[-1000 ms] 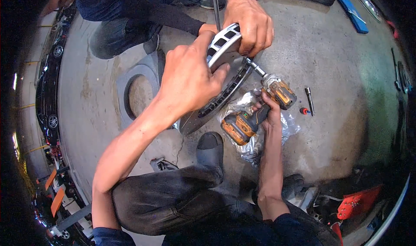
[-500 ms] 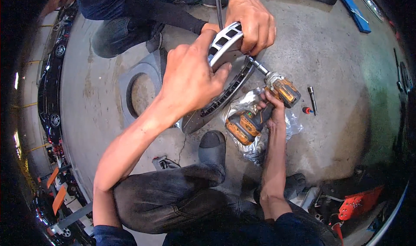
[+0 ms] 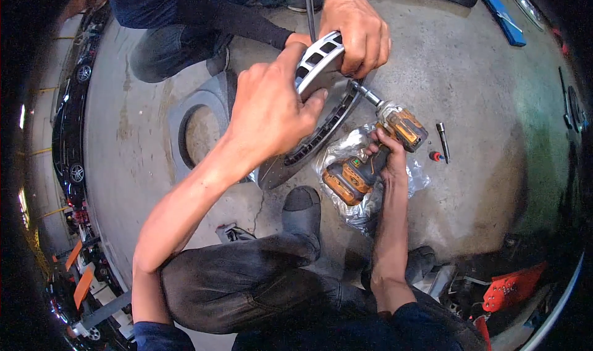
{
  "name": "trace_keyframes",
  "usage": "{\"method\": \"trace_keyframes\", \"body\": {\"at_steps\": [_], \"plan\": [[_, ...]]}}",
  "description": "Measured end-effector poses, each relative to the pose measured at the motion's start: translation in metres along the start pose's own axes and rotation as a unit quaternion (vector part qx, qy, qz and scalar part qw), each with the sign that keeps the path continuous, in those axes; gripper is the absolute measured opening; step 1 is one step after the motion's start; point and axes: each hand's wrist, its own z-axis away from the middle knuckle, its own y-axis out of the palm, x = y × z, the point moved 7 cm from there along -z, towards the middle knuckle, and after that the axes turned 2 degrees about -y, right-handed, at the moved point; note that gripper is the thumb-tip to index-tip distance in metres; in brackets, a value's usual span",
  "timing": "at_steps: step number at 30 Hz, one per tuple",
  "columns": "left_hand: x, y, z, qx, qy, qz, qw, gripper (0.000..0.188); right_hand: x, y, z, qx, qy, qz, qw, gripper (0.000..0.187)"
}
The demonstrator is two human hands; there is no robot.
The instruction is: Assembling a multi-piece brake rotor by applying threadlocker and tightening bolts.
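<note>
L hand point(image 3: 269, 107) grips tilted slotted disc point(image 3: 324, 62), opp. co-worker's hand point(image 3: 359, 33); R hand point(image 3: 393, 154), fingers wrapped round drill point(image 3: 404, 126), sits back-R of disc; drill's socket point(image 3: 370, 95) axis runs fwd-L toward disc edge; contact unconf.

This looks like a car workshop or garage. A black car point(image 3: 69, 119) with spoked wheels stands along the left side. The concrete floor point(image 3: 482, 215) is stained and cracked, and a long dark socket point(image 3: 443, 144) lies on it. A worn cordless power driver point(image 3: 352, 182) with a socket on its nose and a silver vented ring point(image 3: 316, 59) resembling a brake disc also point to vehicle work, as does a red surface point(image 3: 513, 288) dotted with small pieces.
</note>
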Motion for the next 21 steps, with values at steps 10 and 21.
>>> {"method": "trace_keyframes", "body": {"at_steps": [10, 21], "plan": [[-0.003, -0.003, 0.002, 0.007, 0.025, -0.014, 1.0, 0.048, 0.002, 0.006, 0.003, -0.009, 0.0, 0.014, 1.0, 0.022], [-0.002, 0.002, 0.001, 0.005, 0.026, 0.006, 1.0, 0.047, 0.003, 0.004, 0.002, 0.023, -0.01, 0.014, 1.0, 0.026]]}}
